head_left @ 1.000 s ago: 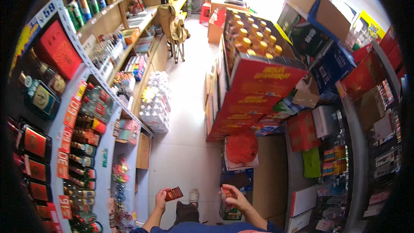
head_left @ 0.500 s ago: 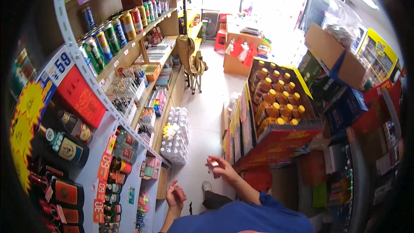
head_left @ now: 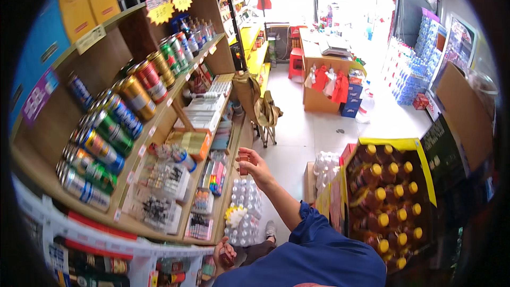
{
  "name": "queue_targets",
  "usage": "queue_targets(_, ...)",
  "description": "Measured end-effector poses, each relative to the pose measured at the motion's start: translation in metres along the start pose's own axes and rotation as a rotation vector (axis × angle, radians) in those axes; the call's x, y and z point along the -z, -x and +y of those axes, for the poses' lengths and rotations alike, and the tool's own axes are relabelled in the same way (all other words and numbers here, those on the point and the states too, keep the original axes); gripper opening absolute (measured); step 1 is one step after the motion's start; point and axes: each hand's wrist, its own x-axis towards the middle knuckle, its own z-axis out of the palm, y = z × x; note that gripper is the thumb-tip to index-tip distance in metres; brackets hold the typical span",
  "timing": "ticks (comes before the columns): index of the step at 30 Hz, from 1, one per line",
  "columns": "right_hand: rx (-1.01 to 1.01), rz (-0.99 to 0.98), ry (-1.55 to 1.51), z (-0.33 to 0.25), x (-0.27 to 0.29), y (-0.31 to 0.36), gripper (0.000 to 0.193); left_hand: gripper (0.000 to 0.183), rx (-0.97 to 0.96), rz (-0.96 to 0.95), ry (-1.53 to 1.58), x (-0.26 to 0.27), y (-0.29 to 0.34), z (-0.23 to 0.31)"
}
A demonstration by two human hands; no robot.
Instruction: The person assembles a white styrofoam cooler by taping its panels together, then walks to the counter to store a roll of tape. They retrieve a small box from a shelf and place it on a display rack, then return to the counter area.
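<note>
My right hand (head_left: 258, 172) is raised in front of the shelving on the left, its fingers closed on a small reddish-brown block-like item (head_left: 243, 166). Lower down, near the bottom edge, my left hand (head_left: 219, 252) is closed around a similar small dark-red item (head_left: 228, 259). The exact kind of either item is too small to tell. Beside my right hand, the lower shelf carries clear bins of pens (head_left: 159, 215) and a box of colourful markers (head_left: 217, 176). Shrink-wrapped water bottles (head_left: 245, 207) stand on the floor between my hands.
Drink cans (head_left: 114, 127) line the upper left shelf. A folding stool (head_left: 265, 119) stands at the shelf's far end. At right, a carton of yellow-capped bottles (head_left: 385, 202) borders the aisle (head_left: 289, 151). A wooden counter (head_left: 319, 93) stands ahead, with a red stool (head_left: 296, 64).
My view has swung left and forward along the shelving. My right hand has moved up and toward the shelf; my left hand sits lower in view. Both still hold their small items.
</note>
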Motion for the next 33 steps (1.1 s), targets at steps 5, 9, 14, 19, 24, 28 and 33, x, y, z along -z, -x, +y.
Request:
queue_targets(5,-0.104,0.134,-0.03,-0.017,0.077,-0.091,0.053,0.038,0.101,0.131,0.025,-0.026,-0.134,0.02)
queue_targets(9,0.003,0.329,0.019,-0.054,0.188,-0.149,0.051,0.038,0.122,0.066,-0.37,-0.128,-0.279,0.026)
queue_targets(14,0.209,0.706,-0.009,-0.104,0.338,-0.187,0.046,0.035,0.197,-0.099,-0.637,-0.223,-0.443,0.012)
queue_targets(19,0.273,1.009,-0.086,-0.13,0.466,-0.235,0.041,0.035,0.267,-0.16,-0.621,-0.268,-0.579,-0.038)
queue_targets(24,0.247,0.885,0.23,-0.141,0.528,-0.335,0.045,0.03,0.411,-0.128,-0.787,-0.316,-0.685,-0.061)
queue_targets(28,0.181,0.674,0.294,-0.161,0.553,-0.427,0.06,0.028,0.373,-0.175,-0.774,-0.347,-0.779,-0.062)
queue_targets(33,0.169,0.387,0.799,-0.203,0.573,-0.527,0.077,0.032,0.434,-0.301,-0.62,-0.371,-0.918,-0.077)
